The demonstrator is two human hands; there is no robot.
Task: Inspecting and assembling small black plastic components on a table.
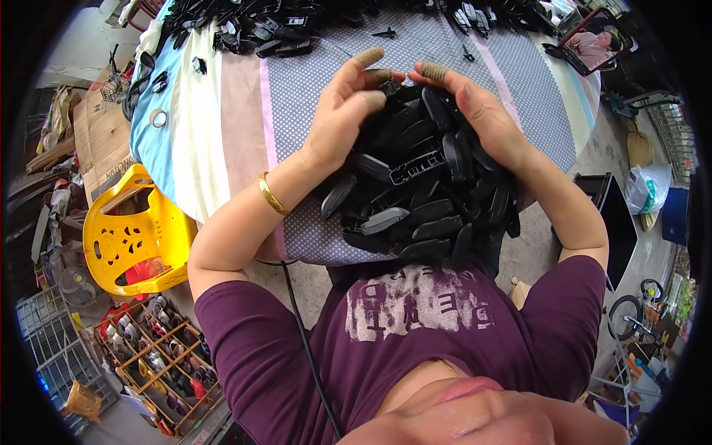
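Observation:
A heap of black plastic parts (pixel 415 200) lies on the near edge of a cloth-covered table (pixel 230 126), right in front of me. My left hand (pixel 345 111) rests on the heap's far left side, fingers curled, with rubber caps on the fingertips. My right hand (pixel 475 111) sits on the heap's far right side. Between the fingertips of both hands I pinch a small black part (pixel 391 83) at the top of the heap. A gold bangle (pixel 270 194) circles my left wrist.
More black parts (pixel 259 33) are piled along the table's far edge, with a few loose ones and a tape roll (pixel 158 117) at the left. A yellow plastic chair (pixel 133 233) and a wooden shoe rack (pixel 159 356) stand left of me. A black bin (pixel 619 222) is at the right.

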